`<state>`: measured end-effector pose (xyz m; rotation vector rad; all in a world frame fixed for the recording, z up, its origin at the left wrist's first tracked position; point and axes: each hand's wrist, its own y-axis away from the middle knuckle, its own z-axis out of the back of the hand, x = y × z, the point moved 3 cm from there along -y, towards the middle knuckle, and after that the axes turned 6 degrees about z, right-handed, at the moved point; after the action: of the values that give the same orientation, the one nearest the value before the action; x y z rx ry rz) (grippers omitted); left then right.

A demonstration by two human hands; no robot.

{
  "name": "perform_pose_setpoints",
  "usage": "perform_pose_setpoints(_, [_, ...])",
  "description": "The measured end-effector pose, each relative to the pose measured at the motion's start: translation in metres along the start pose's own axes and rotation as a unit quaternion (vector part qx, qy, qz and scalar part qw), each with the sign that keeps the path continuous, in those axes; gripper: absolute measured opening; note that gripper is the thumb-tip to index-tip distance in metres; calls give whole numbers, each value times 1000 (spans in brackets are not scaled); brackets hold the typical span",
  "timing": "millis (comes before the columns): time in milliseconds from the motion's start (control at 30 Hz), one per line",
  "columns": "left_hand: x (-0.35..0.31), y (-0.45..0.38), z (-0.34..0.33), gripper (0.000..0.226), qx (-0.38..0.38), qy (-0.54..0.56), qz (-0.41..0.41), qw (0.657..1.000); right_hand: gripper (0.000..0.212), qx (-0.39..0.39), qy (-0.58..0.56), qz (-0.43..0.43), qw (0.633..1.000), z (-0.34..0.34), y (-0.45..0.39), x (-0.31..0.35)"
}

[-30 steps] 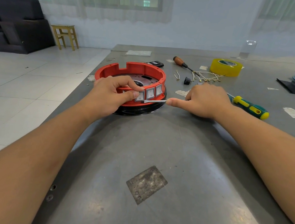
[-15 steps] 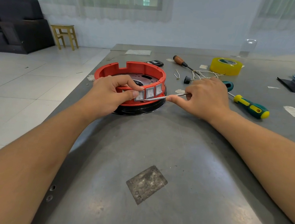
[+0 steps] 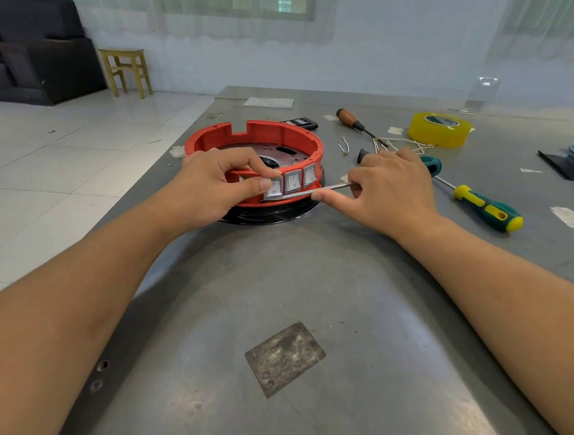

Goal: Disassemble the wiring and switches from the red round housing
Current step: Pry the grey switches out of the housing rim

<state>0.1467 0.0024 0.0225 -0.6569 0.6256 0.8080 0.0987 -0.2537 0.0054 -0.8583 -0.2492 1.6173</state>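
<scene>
Left hand (image 3: 212, 185) grips the red housing (image 3: 278, 137); right hand (image 3: 388, 194) pinches a screwdriver (image 3: 325, 188) beneath its switches (image 3: 292, 181)

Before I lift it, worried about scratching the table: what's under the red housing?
A black ring sticks out beneath the red housing, resting on the metal table. Anything further under it is covered.

A red round plastic housing (image 3: 285, 136) sits upright and open-topped on a black disc base (image 3: 272, 212) — three white rocker switches (image 3: 293, 181) seated side by side in its near wall, a notch cut in its far rim.
</scene>
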Motion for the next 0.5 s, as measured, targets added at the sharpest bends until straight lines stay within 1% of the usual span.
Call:
perform_pose_setpoints(200, [1, 0, 0, 18, 7, -3, -2, 1000, 80, 6, -34, -9, 999, -1, 11, -10])
perform_pose_setpoints(333, [1, 0, -1, 17, 12, -3, -3, 1000, 80, 20, -37, -26, 999, 0, 19, -9])
perform_pose_setpoints(500, [2, 1, 0, 17, 6, 10, -7, 1000, 76, 3, -27, -48, 998, 7, 31, -10])
